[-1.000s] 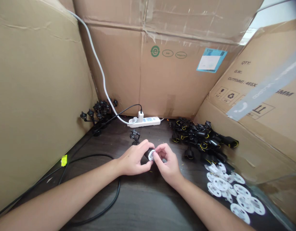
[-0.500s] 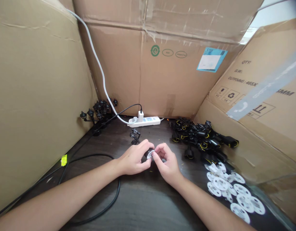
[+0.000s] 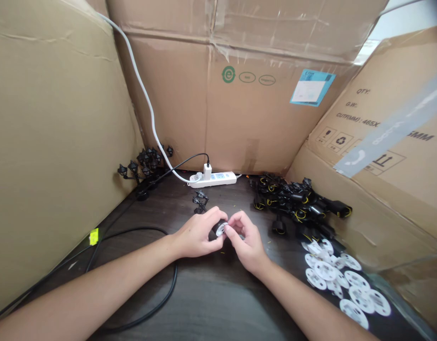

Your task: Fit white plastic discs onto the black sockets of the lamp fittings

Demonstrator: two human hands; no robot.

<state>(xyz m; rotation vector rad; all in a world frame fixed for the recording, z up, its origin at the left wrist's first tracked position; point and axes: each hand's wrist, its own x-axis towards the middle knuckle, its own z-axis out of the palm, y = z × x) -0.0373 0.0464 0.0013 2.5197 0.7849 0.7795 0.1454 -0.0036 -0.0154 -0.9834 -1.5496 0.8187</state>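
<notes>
Cardboard boxes [image 3: 239, 118] walled dark table [image 3: 204, 303]; one white power strip [image 3: 213, 179] along back. Little changed from earlier: white disc [image 3: 221, 229] sat slightly left, on end of black fitting [image 3: 217, 229], between hands. Left hand [image 3: 196, 233] curled round fitting; right hand [image 3: 247, 240] pinched disc, fingertips [image 3: 228, 228] pressed on rim. One loose fitting [image 3: 200, 201] stood nearby; heap of fittings [image 3: 145, 163] by left wall, larger heap [image 3: 296, 201] right, neither countable; over a dozen loose discs [image 3: 325, 271] lower right.

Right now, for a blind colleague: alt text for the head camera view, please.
A left hand holds a small black part while the fingers of the right hand touch its white disc. Beside them on a dark table lie black parts with yellow loops and more white discs.
</notes>
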